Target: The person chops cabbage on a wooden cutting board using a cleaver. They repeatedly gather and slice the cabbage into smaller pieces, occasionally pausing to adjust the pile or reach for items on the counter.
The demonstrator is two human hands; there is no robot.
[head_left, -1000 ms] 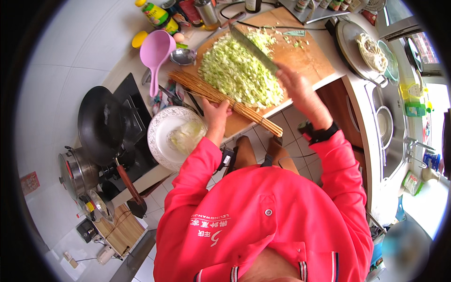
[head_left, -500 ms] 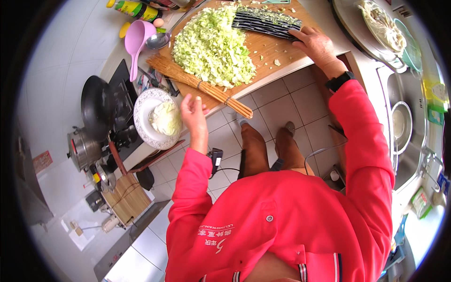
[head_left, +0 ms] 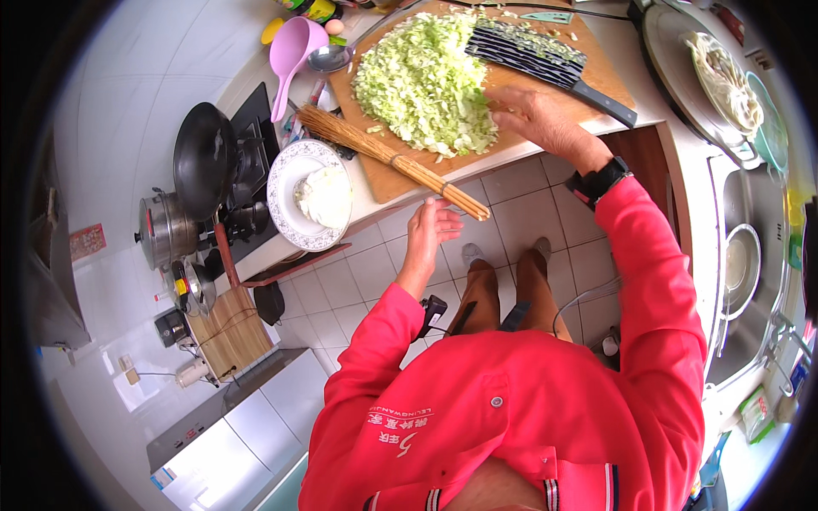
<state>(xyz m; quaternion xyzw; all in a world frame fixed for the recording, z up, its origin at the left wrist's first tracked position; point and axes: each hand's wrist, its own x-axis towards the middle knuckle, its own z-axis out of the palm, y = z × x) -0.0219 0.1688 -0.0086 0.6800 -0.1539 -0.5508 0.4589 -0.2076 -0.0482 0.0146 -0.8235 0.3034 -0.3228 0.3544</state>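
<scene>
A large heap of chopped pale-green cabbage covers much of the wooden cutting board. My right hand is at the heap's right edge, its fingers stretched toward the shreds; whether they touch is hard to tell. Behind that hand lies a cleaver with a dark, light-striped blade, bits of cabbage on it and its handle pointing right. A bamboo pot brush rests slantwise over the board's near-left corner, its bound end past the counter edge. Just below that end hovers my left hand, fingers apart, holding nothing.
A patterned plate with a piece of cabbage stands left of the board. Beyond it are a pink ladle, a metal spoon and a black wok. Right are a pot lid and a sink.
My right hand has left the cleaver's handle and moved left to the cabbage heap. The left hand has shifted right, away from the plate toward the brush's end. The view has shifted too.
</scene>
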